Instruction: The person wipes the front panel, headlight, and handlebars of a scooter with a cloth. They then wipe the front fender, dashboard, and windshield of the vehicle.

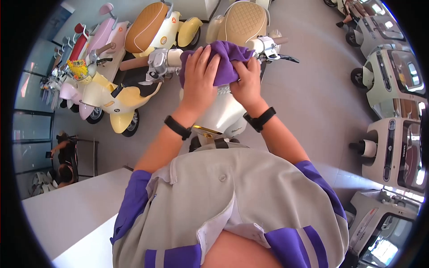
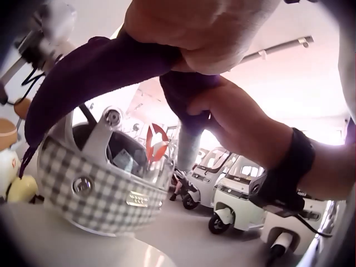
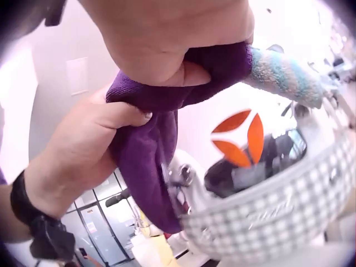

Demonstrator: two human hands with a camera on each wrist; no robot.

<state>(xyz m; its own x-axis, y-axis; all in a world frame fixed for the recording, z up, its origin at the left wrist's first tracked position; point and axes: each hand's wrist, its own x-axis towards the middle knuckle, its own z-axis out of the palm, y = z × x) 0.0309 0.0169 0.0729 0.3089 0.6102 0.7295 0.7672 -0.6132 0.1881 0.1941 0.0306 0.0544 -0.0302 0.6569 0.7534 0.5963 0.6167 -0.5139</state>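
Both hands hold a bunched purple cloth [image 1: 230, 51] over the handlebar middle of a white scooter [image 1: 223, 109]. My left hand [image 1: 196, 85] lies along the cloth, with its thumb pinching the fabric in the right wrist view. My right hand [image 1: 246, 85] grips the other side between thumb and fingers. A fuzzy blue-and-white striped piece [image 3: 283, 78] sticks out beside the purple cloth. Below hangs a loose purple fold, over a clear shield with an orange three-part emblem [image 3: 255, 136]. Under that is a grey-and-white checked front piece [image 2: 100, 192] with a metal badge.
Handlebar grips [image 1: 134, 63] extend to both sides. A pale yellow scooter [image 1: 100, 96] stands close at left, with a pink scooter [image 1: 105, 35] beyond it. Several white enclosed vehicles [image 1: 395, 73] line the right. A person [image 1: 66, 154] is at far left, near a white counter [image 1: 76, 201].
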